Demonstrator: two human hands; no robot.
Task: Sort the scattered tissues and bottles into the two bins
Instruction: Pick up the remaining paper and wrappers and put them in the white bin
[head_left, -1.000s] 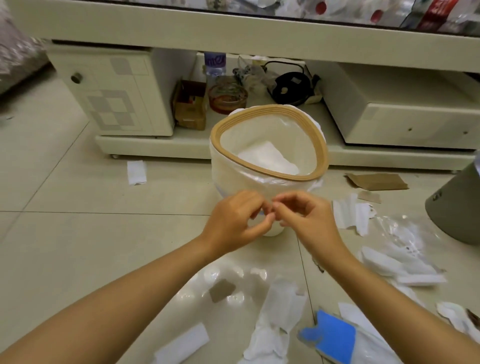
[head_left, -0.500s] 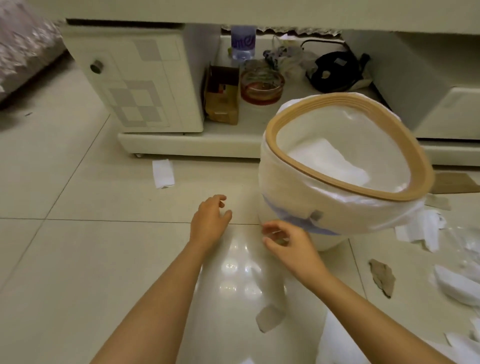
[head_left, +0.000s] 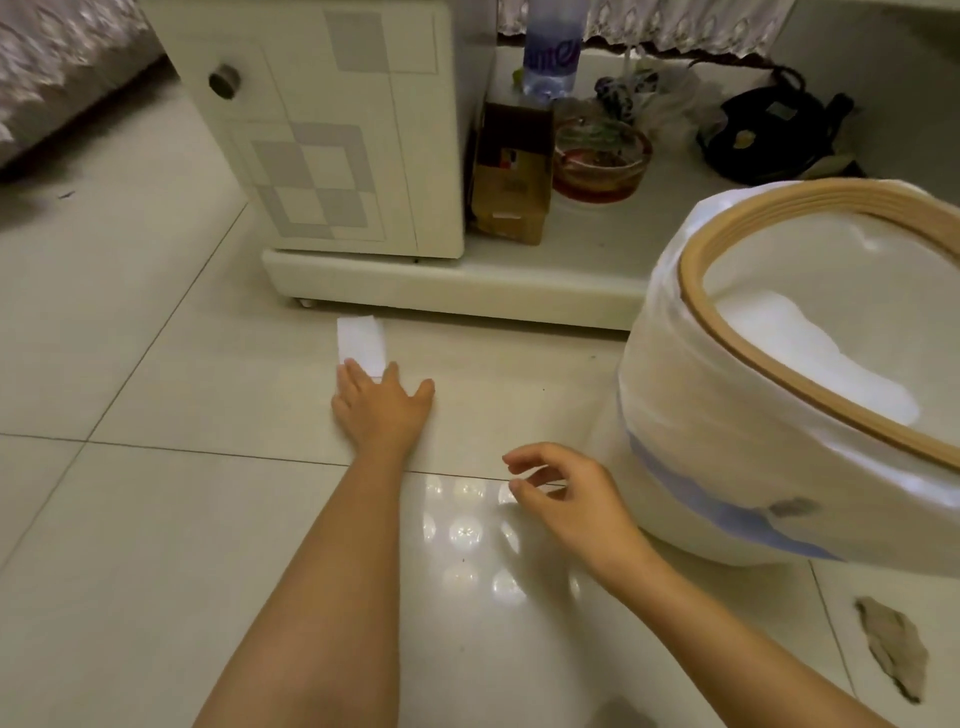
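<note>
Both forearms bare — no sleeves, no jewellery.

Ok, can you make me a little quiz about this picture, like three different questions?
1. True or false: the left hand reaches the tissue on the floor.
2. What lies inside the bin? A) a bottle B) white tissue C) a shoe
3. Fill in: the right hand holds ____.

Key: 1 true; 2 B; 3 nothing
</note>
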